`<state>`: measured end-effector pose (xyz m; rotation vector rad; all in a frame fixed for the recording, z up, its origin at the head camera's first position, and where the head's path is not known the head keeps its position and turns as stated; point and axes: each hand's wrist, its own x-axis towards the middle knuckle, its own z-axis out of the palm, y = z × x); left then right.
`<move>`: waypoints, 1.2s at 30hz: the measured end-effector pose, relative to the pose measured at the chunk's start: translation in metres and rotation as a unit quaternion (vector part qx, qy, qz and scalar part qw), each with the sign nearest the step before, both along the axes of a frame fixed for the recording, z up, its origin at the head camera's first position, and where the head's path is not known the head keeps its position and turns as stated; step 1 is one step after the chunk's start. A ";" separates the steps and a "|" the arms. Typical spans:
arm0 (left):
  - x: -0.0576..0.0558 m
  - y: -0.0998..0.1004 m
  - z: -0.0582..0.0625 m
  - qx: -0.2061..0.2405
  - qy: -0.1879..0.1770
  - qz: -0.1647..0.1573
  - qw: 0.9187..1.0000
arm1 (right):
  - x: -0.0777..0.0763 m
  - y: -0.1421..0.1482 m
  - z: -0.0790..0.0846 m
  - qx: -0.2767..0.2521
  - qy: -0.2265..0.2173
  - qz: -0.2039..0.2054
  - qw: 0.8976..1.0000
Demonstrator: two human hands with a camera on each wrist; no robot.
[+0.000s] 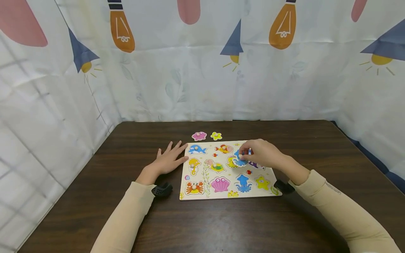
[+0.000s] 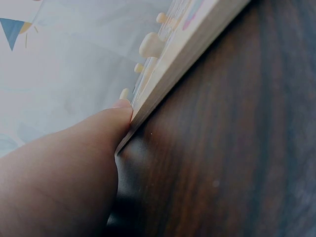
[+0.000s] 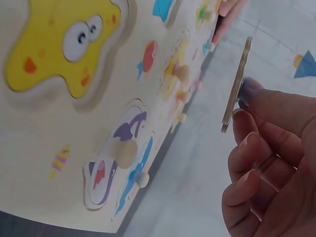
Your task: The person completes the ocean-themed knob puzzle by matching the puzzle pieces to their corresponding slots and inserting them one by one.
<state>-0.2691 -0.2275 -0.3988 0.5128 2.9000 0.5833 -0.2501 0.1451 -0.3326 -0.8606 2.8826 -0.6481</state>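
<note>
A white wooden peg puzzle board with sea animals lies on the table. My left hand is spread flat at its left edge; the left wrist view shows the thumb touching that edge. Between thumb and fingers, my right hand pinches a blue squid piece by its knob. The right wrist view shows this squid piece edge-on, held apart from the board. On the board, the squid recess, shell recess and starfish recess show no knobs.
Behind the board lie a pink shell piece and a yellow starfish piece. Knobbed pieces sit in the board, among them a crab, a seahorse and a turtle. A printed curtain hangs behind the dark table.
</note>
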 end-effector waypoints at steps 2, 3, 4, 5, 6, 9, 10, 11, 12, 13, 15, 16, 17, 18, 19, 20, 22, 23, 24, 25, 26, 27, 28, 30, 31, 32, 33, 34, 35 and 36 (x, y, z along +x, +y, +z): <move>0.000 0.001 0.001 0.003 0.000 -0.002 1.000 | 0.005 0.002 -0.001 0.003 0.004 0.009 1.000; 0.000 0.001 0.001 0.003 0.000 -0.002 1.000 | 0.007 0.004 -0.002 0.004 0.006 0.014 1.000; 0.000 0.002 0.002 0.004 0.000 -0.002 1.000 | 0.009 0.005 -0.003 0.005 0.007 0.019 1.000; 0.000 0.002 0.002 0.004 0.001 -0.004 1.000 | 0.011 0.006 -0.004 0.005 0.009 0.023 1.000; 0.000 0.002 0.002 0.005 0.002 -0.005 1.000 | 0.013 0.007 -0.005 0.006 0.010 0.026 1.000; -0.001 0.002 0.001 0.002 0.002 -0.003 1.000 | 0.019 0.010 -0.008 0.006 0.005 0.029 1.000; -0.001 0.002 0.001 0.002 0.002 -0.004 1.000 | 0.021 0.010 -0.008 0.006 0.001 0.029 1.000; -0.001 0.002 0.001 0.001 0.003 -0.003 1.000 | 0.022 0.010 -0.009 0.006 -0.002 0.030 1.000; -0.001 0.001 0.000 0.001 0.003 -0.002 1.000 | 0.024 0.010 -0.010 0.008 -0.006 0.029 1.000; -0.001 0.001 0.000 0.000 0.003 -0.001 1.000 | 0.025 0.010 -0.011 0.010 -0.009 0.030 0.999; 0.000 0.001 0.000 0.000 0.002 0.000 1.000 | 0.029 0.011 -0.012 0.011 -0.012 0.036 0.999; 0.000 0.001 0.000 0.000 0.002 0.000 1.000 | 0.030 0.011 -0.013 0.012 -0.014 0.039 0.999; 0.000 0.001 0.000 -0.001 0.001 0.000 1.000 | 0.032 0.012 -0.013 0.013 -0.015 0.041 0.999; 0.000 0.001 0.000 0.000 0.001 0.000 1.000 | 0.033 0.012 -0.014 0.014 -0.017 0.044 0.999; 0.000 0.001 0.000 0.000 0.000 0.000 1.000 | 0.035 0.012 -0.014 0.013 -0.019 0.047 0.999; 0.000 0.000 0.000 -0.001 0.000 0.000 1.000 | 0.036 0.012 -0.014 0.013 -0.021 0.050 0.998; -0.001 0.000 0.000 -0.001 0.001 -0.001 1.000 | 0.037 0.013 -0.015 0.014 -0.025 0.051 0.998; -0.001 -0.001 0.000 -0.001 0.001 -0.001 1.000 | 0.038 0.012 -0.016 0.015 -0.026 0.051 0.998; -0.001 -0.001 0.000 0.000 0.002 -0.003 1.000 | 0.038 0.012 -0.016 0.015 -0.029 0.052 0.998; -0.002 0.000 0.000 0.002 0.003 -0.003 1.000 | 0.039 0.012 -0.017 0.017 -0.029 0.053 0.998; -0.002 0.000 0.000 0.002 0.003 -0.004 1.000 | 0.039 0.012 -0.018 0.018 -0.029 0.055 0.998; -0.002 -0.001 -0.001 0.001 0.002 -0.003 1.000 | 0.040 0.011 -0.018 0.019 -0.029 0.057 0.998; -0.002 -0.001 -0.001 0.002 0.001 -0.004 1.000 | 0.040 0.011 -0.019 0.020 -0.028 0.061 0.998; -0.003 -0.001 -0.001 0.003 0.001 -0.005 1.000 | 0.041 0.010 -0.021 0.023 -0.025 0.066 0.997; -0.003 -0.001 -0.002 0.002 0.000 -0.004 1.000 | 0.041 0.009 -0.021 0.025 -0.023 0.070 0.997; -0.003 -0.001 -0.002 0.001 -0.001 -0.003 1.000 | 0.041 0.009 -0.022 0.026 -0.021 0.072 0.997; -0.003 -0.001 -0.003 0.001 0.000 -0.003 1.000 | 0.042 0.008 -0.023 0.027 -0.020 0.073 0.997; -0.002 -0.001 -0.003 0.002 0.000 -0.003 1.000 | 0.042 0.008 -0.023 0.029 -0.019 0.075 0.997; -0.002 -0.001 -0.003 0.002 0.000 -0.003 1.000 | 0.042 0.007 -0.024 0.029 -0.018 0.076 0.997; -0.002 -0.001 -0.003 0.002 0.001 -0.003 1.000 | 0.043 0.007 -0.024 0.030 -0.018 0.078 0.996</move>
